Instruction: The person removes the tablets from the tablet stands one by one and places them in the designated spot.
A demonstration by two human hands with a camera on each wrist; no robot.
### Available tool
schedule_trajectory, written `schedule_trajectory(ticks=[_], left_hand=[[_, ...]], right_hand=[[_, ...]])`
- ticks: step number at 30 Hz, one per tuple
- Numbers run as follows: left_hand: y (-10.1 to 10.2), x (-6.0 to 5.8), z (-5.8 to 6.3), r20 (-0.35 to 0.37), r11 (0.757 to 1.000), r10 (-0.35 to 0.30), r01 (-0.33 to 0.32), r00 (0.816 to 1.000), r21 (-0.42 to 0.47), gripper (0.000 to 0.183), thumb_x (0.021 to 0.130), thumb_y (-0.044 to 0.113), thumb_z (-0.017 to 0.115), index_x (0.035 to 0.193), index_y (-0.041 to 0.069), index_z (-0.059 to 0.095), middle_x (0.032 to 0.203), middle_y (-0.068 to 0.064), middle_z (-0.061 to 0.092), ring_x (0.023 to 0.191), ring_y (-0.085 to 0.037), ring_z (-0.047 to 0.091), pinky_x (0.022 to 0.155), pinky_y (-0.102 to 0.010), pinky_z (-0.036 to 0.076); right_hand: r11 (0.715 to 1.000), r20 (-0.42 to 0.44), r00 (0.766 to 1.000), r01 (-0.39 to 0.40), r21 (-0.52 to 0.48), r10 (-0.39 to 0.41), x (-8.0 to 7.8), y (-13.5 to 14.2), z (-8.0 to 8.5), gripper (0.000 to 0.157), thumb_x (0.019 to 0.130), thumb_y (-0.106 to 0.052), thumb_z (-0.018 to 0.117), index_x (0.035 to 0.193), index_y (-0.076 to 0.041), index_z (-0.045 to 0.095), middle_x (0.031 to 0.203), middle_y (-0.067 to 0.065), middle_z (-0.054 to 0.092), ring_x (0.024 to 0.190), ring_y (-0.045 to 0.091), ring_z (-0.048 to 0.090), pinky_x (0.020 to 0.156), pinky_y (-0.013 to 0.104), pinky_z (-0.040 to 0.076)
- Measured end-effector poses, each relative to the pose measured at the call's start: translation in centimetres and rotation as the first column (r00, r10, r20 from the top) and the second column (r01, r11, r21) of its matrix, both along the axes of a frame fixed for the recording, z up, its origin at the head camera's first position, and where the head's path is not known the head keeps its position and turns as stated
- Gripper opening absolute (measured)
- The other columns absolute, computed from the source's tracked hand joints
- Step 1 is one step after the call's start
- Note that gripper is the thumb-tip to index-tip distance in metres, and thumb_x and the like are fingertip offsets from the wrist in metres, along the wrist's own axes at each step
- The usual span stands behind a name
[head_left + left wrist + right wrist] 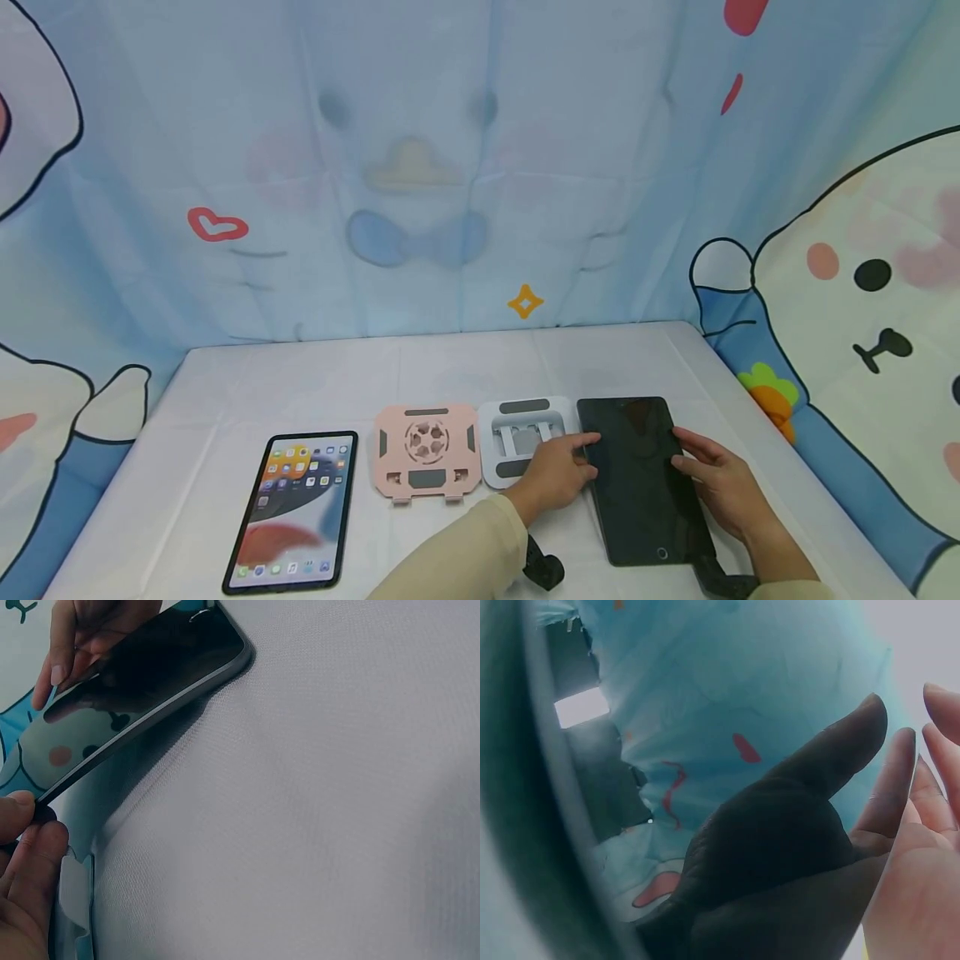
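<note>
A dark-screened tablet [637,492] with a round home button is at the right of the table in the head view. My left hand [557,473] pinches its left edge near the far end, thumb above and fingers below. In the left wrist view the tablet [150,705] is tilted, its pinched end raised off the cloth. My right hand [718,482] is at the opposite long edge, fingers extended; in the right wrist view its thumb [943,712] stands apart from its reflection on the screen. A white stand [512,408] lies just left of the tablet, partly behind my left hand.
A pink stand [427,421] with grey pads lies beside the white one. Farther left is a second tablet [300,508], its screen lit with app icons. Black wrist straps [542,568] show near the front. A printed blue curtain [420,275] hangs behind the white-covered table [337,375].
</note>
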State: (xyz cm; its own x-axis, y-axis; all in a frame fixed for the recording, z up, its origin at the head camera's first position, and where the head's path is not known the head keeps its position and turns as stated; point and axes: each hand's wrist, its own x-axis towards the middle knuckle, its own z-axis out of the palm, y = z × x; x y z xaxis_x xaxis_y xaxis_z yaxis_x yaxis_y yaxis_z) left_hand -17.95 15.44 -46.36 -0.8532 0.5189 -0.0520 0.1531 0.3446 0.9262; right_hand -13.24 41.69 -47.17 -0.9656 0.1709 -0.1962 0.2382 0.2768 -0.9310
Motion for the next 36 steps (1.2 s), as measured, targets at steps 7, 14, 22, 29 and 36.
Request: schedule_trajectory(ticks=[7,14,22,29,36], left_hand=[[0.2,0.1,0.0,0.023,0.999,0.015,-0.016,1.000,0.028,0.049,0.091,-0.002,0.067,0.137,0.013,0.062,0.063,0.005,0.054,0.056,-0.004,0.048,0.052,-0.019,0.038],[0.4,0.2,-0.1,-0.002,0.998,0.045,-0.044,0.999,0.038,0.046,0.089,-0.003,0.069,0.133,0.010,0.066,0.073,0.005,0.066,0.064,0.000,0.055,0.057,-0.018,0.044],[0.7,0.4,-0.6,-0.003,0.996,0.070,-0.070,0.998,0.061,0.044,0.089,-0.003,0.070,0.131,0.010,0.067,0.075,0.006,0.068,0.067,0.000,0.057,0.060,-0.018,0.046],[0.8,0.6,-0.8,-0.007,0.994,0.078,-0.077,0.997,0.072,0.044,0.090,-0.001,0.070,0.132,0.010,0.066,0.078,0.006,0.070,0.069,0.001,0.058,0.061,-0.018,0.046],[1.1,0.9,-0.8,-0.010,0.991,0.108,-0.107,0.994,0.075,0.045,0.087,-0.002,0.073,0.130,0.008,0.067,0.075,0.006,0.069,0.067,0.000,0.057,0.060,-0.018,0.046]], right_hand=[[1.000,0.020,1.000,0.008,-0.018,-0.008,0.1,0.0,-0.1,0.078,0.099,-0.032,0.065,0.156,0.003,0.023,0.162,0.025,0.018,0.137,0.027,0.034,0.113,0.055,0.024],[0.998,0.004,1.000,0.007,-0.061,-0.007,0.1,0.0,-0.2,0.074,0.101,-0.027,0.064,0.156,0.002,0.024,0.162,0.025,0.015,0.143,0.039,0.020,0.114,0.054,0.018],[0.997,0.000,1.000,0.007,-0.082,-0.007,0.2,0.2,-0.5,0.072,0.102,-0.021,0.061,0.156,0.004,0.022,0.162,0.024,0.014,0.144,0.038,0.019,0.115,0.051,0.015],[0.999,-0.002,1.000,0.005,-0.045,-0.005,0.4,0.1,-0.1,0.072,0.103,-0.024,0.060,0.156,0.006,0.020,0.161,0.026,0.016,0.143,0.034,0.024,0.114,0.050,0.018],[1.000,0.002,1.000,0.013,-0.020,-0.013,0.6,0.2,0.0,0.073,0.103,-0.026,0.060,0.156,0.005,0.021,0.162,0.023,0.019,0.143,0.031,0.026,0.114,0.042,0.022]])
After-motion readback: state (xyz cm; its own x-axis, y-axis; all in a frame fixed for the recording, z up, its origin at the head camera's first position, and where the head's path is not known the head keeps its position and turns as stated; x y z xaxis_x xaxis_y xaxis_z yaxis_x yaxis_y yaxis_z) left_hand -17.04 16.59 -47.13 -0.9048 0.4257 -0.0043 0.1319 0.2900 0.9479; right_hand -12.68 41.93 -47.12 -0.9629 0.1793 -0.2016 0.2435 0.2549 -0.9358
